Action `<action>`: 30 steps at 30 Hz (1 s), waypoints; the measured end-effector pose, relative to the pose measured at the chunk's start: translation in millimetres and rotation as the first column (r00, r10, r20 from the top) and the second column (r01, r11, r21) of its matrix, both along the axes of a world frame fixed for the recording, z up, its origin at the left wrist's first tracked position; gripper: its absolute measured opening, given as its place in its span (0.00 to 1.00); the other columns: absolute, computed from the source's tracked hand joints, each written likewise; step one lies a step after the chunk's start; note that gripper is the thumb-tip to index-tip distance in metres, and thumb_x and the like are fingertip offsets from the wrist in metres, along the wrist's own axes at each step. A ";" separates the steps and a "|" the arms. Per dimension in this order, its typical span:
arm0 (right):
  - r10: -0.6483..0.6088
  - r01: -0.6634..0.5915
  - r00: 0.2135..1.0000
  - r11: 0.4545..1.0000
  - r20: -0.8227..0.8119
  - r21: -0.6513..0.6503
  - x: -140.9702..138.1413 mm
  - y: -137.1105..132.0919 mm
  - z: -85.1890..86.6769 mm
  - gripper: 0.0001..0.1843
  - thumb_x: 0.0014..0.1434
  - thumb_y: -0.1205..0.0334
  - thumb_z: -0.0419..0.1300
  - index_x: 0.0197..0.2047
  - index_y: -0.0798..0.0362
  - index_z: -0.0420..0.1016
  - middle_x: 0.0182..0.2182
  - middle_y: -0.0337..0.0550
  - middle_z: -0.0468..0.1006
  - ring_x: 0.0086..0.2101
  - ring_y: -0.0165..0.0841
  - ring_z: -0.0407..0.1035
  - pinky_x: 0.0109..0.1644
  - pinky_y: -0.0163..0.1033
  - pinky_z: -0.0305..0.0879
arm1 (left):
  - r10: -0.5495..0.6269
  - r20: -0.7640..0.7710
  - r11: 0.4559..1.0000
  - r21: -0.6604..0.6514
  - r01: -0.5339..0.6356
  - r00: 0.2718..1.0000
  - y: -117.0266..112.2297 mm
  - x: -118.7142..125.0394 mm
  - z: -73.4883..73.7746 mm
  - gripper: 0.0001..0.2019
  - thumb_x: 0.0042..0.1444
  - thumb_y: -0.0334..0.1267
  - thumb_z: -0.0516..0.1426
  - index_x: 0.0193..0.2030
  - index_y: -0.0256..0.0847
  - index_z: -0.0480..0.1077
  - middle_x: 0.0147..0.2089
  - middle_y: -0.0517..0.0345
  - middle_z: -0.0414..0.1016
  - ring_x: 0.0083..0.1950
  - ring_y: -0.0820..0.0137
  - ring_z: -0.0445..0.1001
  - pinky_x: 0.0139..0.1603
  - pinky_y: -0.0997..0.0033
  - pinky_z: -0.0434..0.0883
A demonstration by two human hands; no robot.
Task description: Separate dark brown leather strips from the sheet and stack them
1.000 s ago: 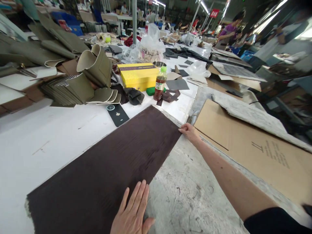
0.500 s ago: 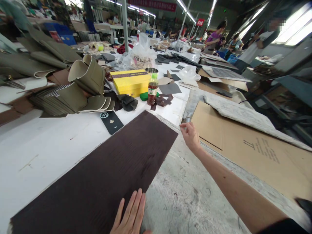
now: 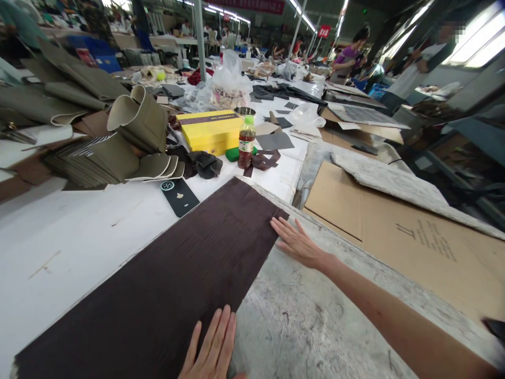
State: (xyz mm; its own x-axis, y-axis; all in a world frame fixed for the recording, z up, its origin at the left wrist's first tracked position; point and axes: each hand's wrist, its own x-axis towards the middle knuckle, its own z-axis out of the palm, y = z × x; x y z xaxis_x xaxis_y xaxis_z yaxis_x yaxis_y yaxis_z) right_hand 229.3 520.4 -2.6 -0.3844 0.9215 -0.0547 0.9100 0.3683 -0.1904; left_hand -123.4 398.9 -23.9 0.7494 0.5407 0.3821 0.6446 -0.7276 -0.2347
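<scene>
A long dark brown sheet of material [image 3: 165,273] lies flat on the white table [image 3: 71,237], running from near me to the far right. My left hand [image 3: 211,350] rests flat and open on its near right edge. My right hand [image 3: 298,243] lies flat with fingers spread at the sheet's far right corner, fingertips touching its edge, palm on the grey stained board [image 3: 307,316].
A black phone [image 3: 179,196] lies just beyond the sheet. Behind it are olive leather pieces [image 3: 118,152], a yellow box [image 3: 211,130] and a drink bottle [image 3: 245,143]. Cardboard sheets [image 3: 394,237] lie to the right. People work at distant tables.
My right hand has come back from beyond the far corner and dropped flat beside the sheet's edge with fingers spread. The left hand has stayed in place.
</scene>
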 end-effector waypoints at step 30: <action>0.319 -0.383 0.906 0.898 -0.279 -0.217 -110.0 -88.9 41.2 0.32 0.69 0.49 0.43 0.71 0.48 0.37 0.67 0.40 0.44 0.66 0.37 0.33 0.66 0.51 0.08 | 0.034 0.057 0.998 -0.055 -0.030 0.998 -1.4 8.8 27.5 0.33 0.54 0.61 0.50 0.54 0.34 0.69 0.56 0.49 0.73 0.72 0.58 0.39 0.72 0.52 0.33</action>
